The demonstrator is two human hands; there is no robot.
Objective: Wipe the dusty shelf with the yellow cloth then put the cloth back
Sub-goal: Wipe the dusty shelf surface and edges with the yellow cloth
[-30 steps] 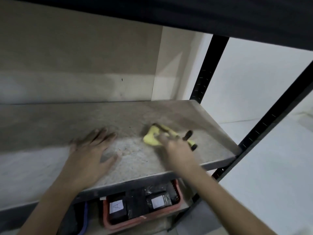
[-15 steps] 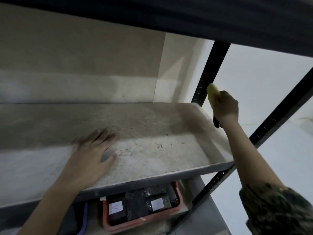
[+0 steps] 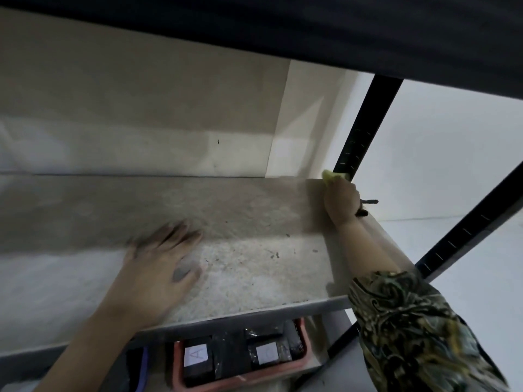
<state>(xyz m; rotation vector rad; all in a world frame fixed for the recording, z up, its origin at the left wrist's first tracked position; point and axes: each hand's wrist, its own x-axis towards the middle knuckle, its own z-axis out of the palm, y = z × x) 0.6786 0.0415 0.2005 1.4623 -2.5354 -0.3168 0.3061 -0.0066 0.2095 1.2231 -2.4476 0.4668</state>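
Cloth, yellow, crumpled, mostly hidden in right hand whose grip curls round it; now lowered onto far right corner of dusty shelf, right of centre in frame. Left hand unmoved, fingers spread flat on shelf. Red tray below: label "A" legible.
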